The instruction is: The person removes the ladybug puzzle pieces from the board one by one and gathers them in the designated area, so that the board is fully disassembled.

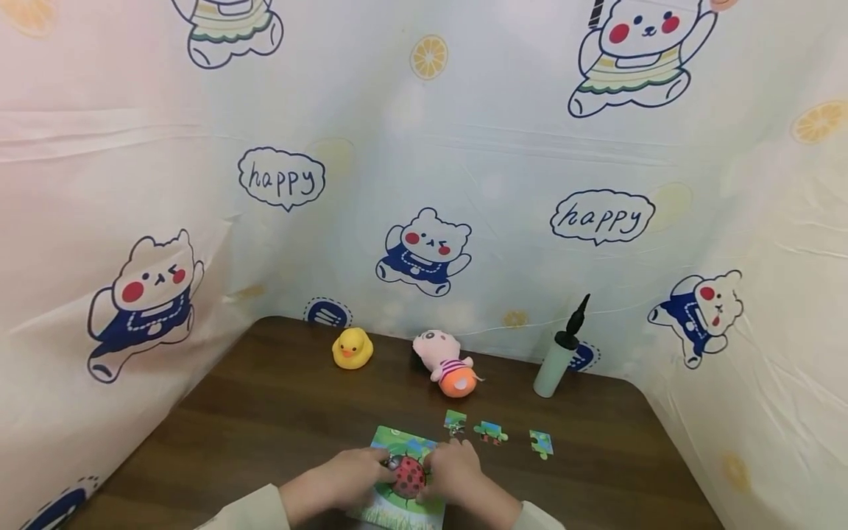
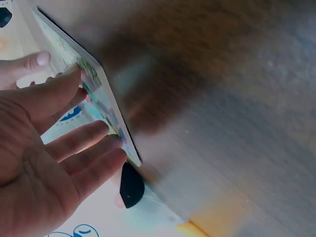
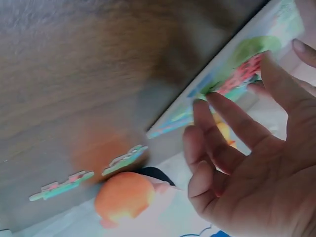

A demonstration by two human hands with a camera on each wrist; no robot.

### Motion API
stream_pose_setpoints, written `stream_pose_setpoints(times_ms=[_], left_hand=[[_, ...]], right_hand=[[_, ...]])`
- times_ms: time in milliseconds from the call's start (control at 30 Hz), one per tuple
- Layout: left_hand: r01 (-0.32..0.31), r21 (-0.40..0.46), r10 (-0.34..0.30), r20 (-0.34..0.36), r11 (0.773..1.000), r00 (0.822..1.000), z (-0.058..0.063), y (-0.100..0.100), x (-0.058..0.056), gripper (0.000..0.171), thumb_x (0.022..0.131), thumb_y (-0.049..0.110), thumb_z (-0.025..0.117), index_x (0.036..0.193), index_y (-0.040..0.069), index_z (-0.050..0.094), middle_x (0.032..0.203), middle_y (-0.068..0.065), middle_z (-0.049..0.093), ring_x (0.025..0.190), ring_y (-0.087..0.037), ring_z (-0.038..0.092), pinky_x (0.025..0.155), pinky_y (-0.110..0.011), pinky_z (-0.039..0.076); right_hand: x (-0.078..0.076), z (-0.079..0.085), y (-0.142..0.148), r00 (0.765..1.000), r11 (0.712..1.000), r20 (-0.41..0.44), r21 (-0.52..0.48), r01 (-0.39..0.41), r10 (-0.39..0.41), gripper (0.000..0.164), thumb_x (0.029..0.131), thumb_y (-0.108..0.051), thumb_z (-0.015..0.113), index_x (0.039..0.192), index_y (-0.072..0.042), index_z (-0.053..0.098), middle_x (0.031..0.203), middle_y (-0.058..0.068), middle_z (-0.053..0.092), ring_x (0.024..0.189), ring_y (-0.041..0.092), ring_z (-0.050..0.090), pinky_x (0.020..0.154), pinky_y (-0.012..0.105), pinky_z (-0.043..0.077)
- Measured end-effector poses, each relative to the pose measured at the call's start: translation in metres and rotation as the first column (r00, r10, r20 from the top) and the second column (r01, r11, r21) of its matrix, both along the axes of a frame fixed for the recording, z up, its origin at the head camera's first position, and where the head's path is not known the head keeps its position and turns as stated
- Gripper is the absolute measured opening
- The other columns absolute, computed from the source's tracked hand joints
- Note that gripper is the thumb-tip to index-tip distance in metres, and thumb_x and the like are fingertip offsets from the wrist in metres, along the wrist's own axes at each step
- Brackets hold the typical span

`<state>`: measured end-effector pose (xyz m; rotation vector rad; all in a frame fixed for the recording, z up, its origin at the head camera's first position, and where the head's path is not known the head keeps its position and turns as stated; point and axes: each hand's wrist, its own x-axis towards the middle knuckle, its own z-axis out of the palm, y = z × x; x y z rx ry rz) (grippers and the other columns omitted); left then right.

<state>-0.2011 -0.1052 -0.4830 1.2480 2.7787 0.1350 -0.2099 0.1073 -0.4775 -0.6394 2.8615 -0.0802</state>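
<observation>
A jigsaw puzzle [image 1: 397, 515] with a red, black-spotted ladybug on green lies flat on the table, partly covered by both hands. My left hand [image 1: 347, 478] is at its left side; in the left wrist view, the left fingers [image 2: 81, 138] stretch out with their tips on the picture. From the right, my right hand [image 1: 457, 471] reaches onto the puzzle. The right wrist view has its thumb and index fingertips on the ladybug area, the other fingers loosely bent. Loose puzzle pieces lie beyond the right hand: one [image 1: 455, 420], a second [image 1: 491, 431] and a third [image 1: 541, 442].
On the dark wooden table [image 1: 252, 412], a yellow toy duck [image 1: 352, 350] sits at the back. Beside it lies a pink plush toy [image 1: 447, 364] in orange shorts. A pale green hand pump [image 1: 555, 364] with a black nozzle stands back right. Printed cloth [image 1: 424, 147] surrounds the table.
</observation>
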Motion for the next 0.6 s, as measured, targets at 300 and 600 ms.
stream_pose_setpoints(times_ms=[300,600], left_hand=[[0.035,0.035,-0.035,0.008,0.999,0.999,0.000,0.007,0.005,0.028,0.070,0.017,0.072,0.098,0.019,0.073,0.092,0.007,0.050,0.079,-0.004,0.049,0.067,-0.024,0.046],[0.050,-0.008,-0.050,-0.074,0.999,0.996,-0.001,0.016,0.003,0.028,0.064,0.035,0.080,0.083,0.016,0.072,0.080,0.008,0.052,0.066,-0.002,0.046,0.062,-0.023,0.046]], right_hand=[[0.012,-0.003,0.005,0.999,0.998,0.015,0.043,0.040,-0.041,0.040,0.062,-0.054,0.080,0.078,-0.021,0.065,0.084,-0.004,0.050,0.071,0.014,0.041,0.062,0.031,0.030],[0.007,-0.011,0.012,0.994,0.992,0.001,-0.061,0.107,-0.107,0.053,0.054,-0.053,0.085,0.079,-0.017,0.055,0.079,-0.003,0.046,0.071,0.015,0.045,0.063,0.034,0.038]])
